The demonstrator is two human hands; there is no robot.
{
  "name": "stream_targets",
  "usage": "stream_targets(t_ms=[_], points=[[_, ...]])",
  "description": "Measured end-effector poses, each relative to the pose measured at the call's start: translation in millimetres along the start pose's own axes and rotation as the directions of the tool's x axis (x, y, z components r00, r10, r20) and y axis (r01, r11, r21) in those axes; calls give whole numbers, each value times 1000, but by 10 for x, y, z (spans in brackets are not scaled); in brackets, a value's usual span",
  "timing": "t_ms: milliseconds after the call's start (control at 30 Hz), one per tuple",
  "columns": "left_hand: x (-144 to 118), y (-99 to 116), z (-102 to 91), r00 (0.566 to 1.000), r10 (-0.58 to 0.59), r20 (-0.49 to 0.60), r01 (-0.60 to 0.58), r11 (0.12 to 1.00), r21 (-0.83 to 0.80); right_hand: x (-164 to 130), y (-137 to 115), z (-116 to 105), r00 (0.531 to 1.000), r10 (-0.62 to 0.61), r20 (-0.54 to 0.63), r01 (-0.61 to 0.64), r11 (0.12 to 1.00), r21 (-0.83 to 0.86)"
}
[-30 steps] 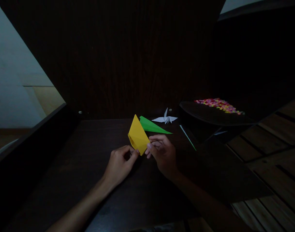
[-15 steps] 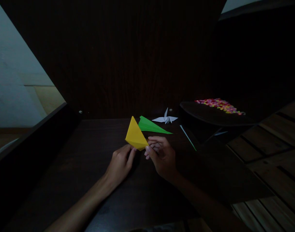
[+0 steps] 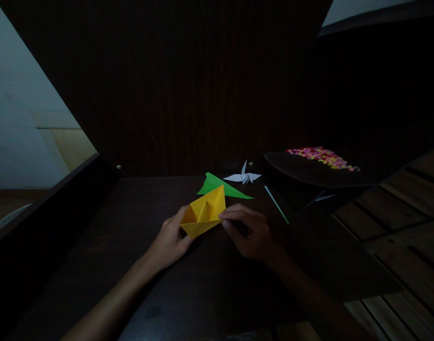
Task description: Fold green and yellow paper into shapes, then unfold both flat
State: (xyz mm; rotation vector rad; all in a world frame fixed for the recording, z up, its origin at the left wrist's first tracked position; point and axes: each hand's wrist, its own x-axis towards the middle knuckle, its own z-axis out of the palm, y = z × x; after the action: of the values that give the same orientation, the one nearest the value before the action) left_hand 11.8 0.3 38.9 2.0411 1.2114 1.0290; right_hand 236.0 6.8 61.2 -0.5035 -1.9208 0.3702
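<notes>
A yellow paper boat (image 3: pixel 212 222) is held between my two hands over the dark desk, its hollow top turned toward me and a small peak standing in its middle. My left hand (image 3: pixel 172 239) grips the boat's left end from below, with some fingers hidden behind the paper. At the other end, my right hand (image 3: pixel 250 229) pinches the right tip between thumb and fingers. Just behind the boat lies a green paper plane (image 3: pixel 222 186), partly covered by it. A white paper crane (image 3: pixel 244 177) sits farther back on the desk.
A thin white and green strip (image 3: pixel 276 203) lies on the right. Beyond it, a raised dark shelf (image 3: pixel 295 168) carries a pile of small pink, red and yellow pieces (image 3: pixel 323 157). A dark upright panel (image 3: pixel 203 94) closes off the back, and a low side board (image 3: pixel 60 184) runs along the left.
The yellow paper has been turned over and opened, so its hollow inside and middle peak now show. My right hand has shifted slightly right, still pinching the paper.
</notes>
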Motion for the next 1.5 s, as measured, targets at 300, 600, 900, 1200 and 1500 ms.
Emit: stream_targets(t_ms=[300, 600, 900, 1200, 1500], points=[[43, 172, -9, 940, -341, 7, 302, 821, -485, -205, 82, -172, 989, 70, 130, -62, 996, -64], [16, 118, 106, 928, -338, 158, 370, 882, -293, -336, 64, -189, 977, 107, 183, -101, 994, -40], [28, 66, 246, 908, -388, 157, 418, 862, -286, -541, 120, -219, 982, 178, 70, -166, 975, -150], [57, 122, 354, 919, -375, 121, 393, 878, -272, -594, 120, -123, 884, 455, -103, -467, 868, -169], [72, 232, 418, 935, -338, 110, 355, 900, -253, -470, 153, -63, 801, 584, -132, -599, 777, -196]])
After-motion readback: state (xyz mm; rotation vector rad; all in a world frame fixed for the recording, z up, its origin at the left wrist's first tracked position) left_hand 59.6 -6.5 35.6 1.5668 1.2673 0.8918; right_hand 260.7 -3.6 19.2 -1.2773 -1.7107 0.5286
